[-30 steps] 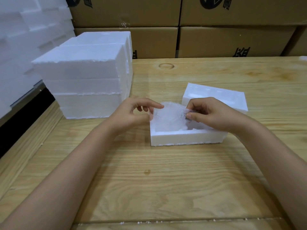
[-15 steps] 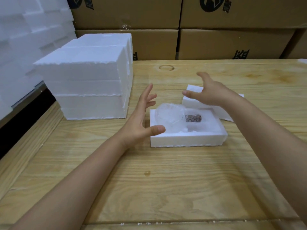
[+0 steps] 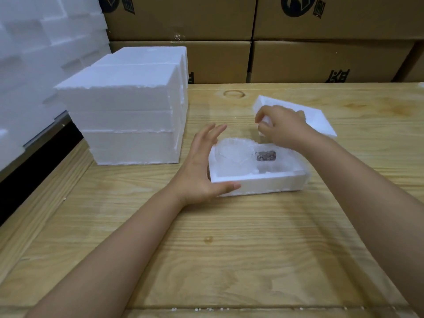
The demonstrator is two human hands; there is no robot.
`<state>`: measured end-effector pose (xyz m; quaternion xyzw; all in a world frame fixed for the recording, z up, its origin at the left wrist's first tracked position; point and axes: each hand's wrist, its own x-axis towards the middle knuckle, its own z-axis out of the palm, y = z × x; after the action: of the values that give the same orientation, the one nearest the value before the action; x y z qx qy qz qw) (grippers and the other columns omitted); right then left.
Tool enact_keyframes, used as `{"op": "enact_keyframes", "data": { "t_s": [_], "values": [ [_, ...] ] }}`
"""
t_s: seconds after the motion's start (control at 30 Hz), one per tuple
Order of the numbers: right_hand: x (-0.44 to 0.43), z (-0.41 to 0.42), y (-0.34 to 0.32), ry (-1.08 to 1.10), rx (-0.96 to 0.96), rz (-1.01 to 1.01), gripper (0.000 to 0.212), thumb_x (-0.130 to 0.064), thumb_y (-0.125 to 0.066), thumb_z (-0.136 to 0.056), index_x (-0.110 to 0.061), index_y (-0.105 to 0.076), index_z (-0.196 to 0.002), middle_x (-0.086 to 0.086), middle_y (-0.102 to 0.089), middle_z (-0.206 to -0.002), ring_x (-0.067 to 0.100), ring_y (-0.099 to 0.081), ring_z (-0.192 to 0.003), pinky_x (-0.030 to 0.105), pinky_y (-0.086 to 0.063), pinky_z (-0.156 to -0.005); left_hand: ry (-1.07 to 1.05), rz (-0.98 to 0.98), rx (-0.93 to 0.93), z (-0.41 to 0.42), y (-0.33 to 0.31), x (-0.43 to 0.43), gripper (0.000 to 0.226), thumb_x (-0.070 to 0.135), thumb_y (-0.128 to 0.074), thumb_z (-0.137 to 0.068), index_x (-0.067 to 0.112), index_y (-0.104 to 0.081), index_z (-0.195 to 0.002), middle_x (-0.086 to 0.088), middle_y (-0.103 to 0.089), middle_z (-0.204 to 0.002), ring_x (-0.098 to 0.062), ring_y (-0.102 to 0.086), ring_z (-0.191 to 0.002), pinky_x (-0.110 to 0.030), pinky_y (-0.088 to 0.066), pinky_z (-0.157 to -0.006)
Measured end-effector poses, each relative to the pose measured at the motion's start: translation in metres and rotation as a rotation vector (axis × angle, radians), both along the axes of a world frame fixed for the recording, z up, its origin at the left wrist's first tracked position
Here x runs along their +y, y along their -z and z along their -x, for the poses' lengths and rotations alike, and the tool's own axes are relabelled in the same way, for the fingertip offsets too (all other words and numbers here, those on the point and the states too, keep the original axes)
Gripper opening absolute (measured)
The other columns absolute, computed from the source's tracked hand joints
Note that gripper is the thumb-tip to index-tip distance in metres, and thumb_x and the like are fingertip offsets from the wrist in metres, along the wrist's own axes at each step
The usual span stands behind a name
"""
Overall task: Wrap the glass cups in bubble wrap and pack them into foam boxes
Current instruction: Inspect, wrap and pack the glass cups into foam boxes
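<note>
- Near edge of wooden table (image 3: 229,260): a wide bare stretch of boards between the two forearms, with white foam crumbs along the near seam.
- Foam box (image 3: 263,185) sits mid-table, open side up. Bare wood shows on all sides of it, with most room at 6 and 3 o'clock.
- Bubble-wrapped cup (image 3: 232,153) lies in the box's left half, and a small dark piece (image 3: 266,155) lies just beside it at 3 o'clock.
- Left hand (image 3: 202,171) is spread wide and holds nothing. Its thumb touches the box's front-left corner, and its fingers stand clear of the wrap.
- Right hand (image 3: 282,127) has its fingers curled onto the near corner of the foam lid (image 3: 321,120), at 1 o'clock from the box.
- Half a second ago that hand hovered flat and open over the lid, and the left hand stood farther off the box.
- Stack of foam boxes (image 3: 128,115) at 10 o'clock, well apart from the box.
- Cardboard cartons (image 3: 321,60) wall off the far table edge at 12 o'clock, with more foam pieces (image 3: 34,53) heaped at 9 to 10 o'clock.
</note>
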<state>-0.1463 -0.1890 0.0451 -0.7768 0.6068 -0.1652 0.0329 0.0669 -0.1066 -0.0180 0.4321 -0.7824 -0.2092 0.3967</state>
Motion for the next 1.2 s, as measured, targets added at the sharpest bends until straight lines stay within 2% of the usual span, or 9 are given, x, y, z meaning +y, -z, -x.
{"op": "enact_keyframes", "data": {
  "t_s": [0.13,0.27,0.37,0.47,0.57,0.73,0.9,1.03,1.2],
  "values": [
    [0.026,0.002,-0.014,-0.199,-0.569,0.112,0.024,-0.015,-0.046,-0.093,-0.034,-0.056,-0.103,-0.020,-0.053,-0.099,0.004,-0.053,-0.088,0.021,-0.043,-0.074,-0.059,-0.040,0.020,0.000,0.002,-0.007,0.104,0.051,-0.079,-0.061,0.052,-0.012,-0.141,0.009,-0.013,-0.158,-0.007,-0.019,-0.144,-0.034,-0.026,-0.116],
    [0.052,0.004,-0.019,-0.514,-1.208,0.019,0.026,0.003,-0.048,-0.087,-0.020,-0.052,-0.099,0.003,-0.056,-0.102,0.016,-0.054,-0.098,0.031,-0.043,-0.088,-0.078,-0.072,0.172,-0.002,0.004,-0.011,0.098,0.064,-0.064,-0.067,0.043,-0.009,-0.145,0.016,-0.017,-0.155,0.000,-0.017,-0.142,-0.017,-0.019,-0.111],
    [0.063,0.014,-0.016,-0.693,-1.527,-0.192,0.043,0.005,-0.045,-0.087,-0.022,-0.042,-0.120,0.006,-0.059,-0.113,0.018,-0.058,-0.102,0.039,-0.043,-0.100,-0.096,-0.087,0.465,0.001,0.001,-0.011,0.085,0.057,-0.050,-0.079,0.023,-0.015,-0.149,-0.003,-0.027,-0.155,-0.008,-0.028,-0.142,-0.016,-0.028,-0.109],
    [0.067,0.028,-0.009,-0.822,-1.581,-0.381,0.070,0.004,-0.040,-0.089,-0.038,-0.023,-0.143,0.009,-0.051,-0.136,0.014,-0.059,-0.106,0.044,-0.039,-0.108,-0.125,-0.007,0.655,-0.002,-0.006,-0.011,0.075,0.047,-0.044,-0.086,0.009,-0.024,-0.147,-0.018,-0.041,-0.145,-0.024,-0.042,-0.135,-0.027,-0.035,-0.110],
    [0.069,0.041,-0.003,-0.789,-1.561,-0.470,0.073,0.002,-0.035,-0.088,-0.035,-0.019,-0.149,0.008,-0.038,-0.150,0.021,-0.051,-0.122,0.040,-0.042,-0.106,-0.134,0.087,0.650,-0.004,-0.011,-0.007,0.064,0.043,-0.040,-0.091,0.005,-0.036,-0.142,-0.016,-0.048,-0.141,-0.030,-0.048,-0.129,-0.049,-0.039,-0.107],
    [0.066,0.055,0.007,-0.505,-1.591,-0.420,0.046,-0.022,-0.031,-0.098,-0.023,-0.036,-0.144,0.004,-0.052,-0.141,0.025,-0.051,-0.127,0.038,-0.053,-0.091,-0.114,0.201,0.612,-0.002,-0.012,0.002,0.028,0.033,-0.055,-0.086,0.022,-0.055,-0.112,0.006,-0.066,-0.093,-0.012,-0.063,-0.088,-0.031,-0.049,-0.078],
    [0.064,0.056,0.024,-0.200,-1.330,-0.133,0.016,-0.027,-0.052,-0.095,-0.029,-0.057,-0.109,-0.012,-0.071,-0.090,0.004,-0.065,-0.076,0.018,-0.050,-0.060,-0.067,0.245,0.327,-0.012,-0.003,0.001,0.061,0.034,-0.054,-0.078,0.019,-0.036,-0.135,0.009,-0.050,-0.074,-0.012,-0.046,-0.069,-0.020,-0.038,-0.071],
    [0.063,0.057,0.030,-0.212,-1.259,-0.144,0.032,-0.032,-0.055,-0.087,-0.043,-0.060,-0.117,-0.014,-0.072,-0.098,0.005,-0.066,-0.080,0.017,-0.050,-0.061,-0.056,0.233,0.239,-0.017,0.003,-0.003,0.070,0.036,-0.053,-0.078,0.023,-0.031,-0.144,0.011,-0.048,-0.072,-0.008,-0.043,-0.066,-0.017,-0.039,-0.071],
    [0.058,0.051,0.035,-0.170,-1.232,-0.089,0.025,-0.030,-0.052,-0.094,-0.043,-0.063,-0.112,-0.022,-0.070,-0.103,0.000,-0.066,-0.090,0.014,-0.050,-0.067,-0.074,0.162,0.259,-0.015,0.006,-0.007,0.062,0.041,-0.049,-0.081,0.031,-0.032,-0.139,0.013,-0.045,-0.073,0.001,-0.045,-0.068,-0.009,-0.035,-0.071]
  ]
}}
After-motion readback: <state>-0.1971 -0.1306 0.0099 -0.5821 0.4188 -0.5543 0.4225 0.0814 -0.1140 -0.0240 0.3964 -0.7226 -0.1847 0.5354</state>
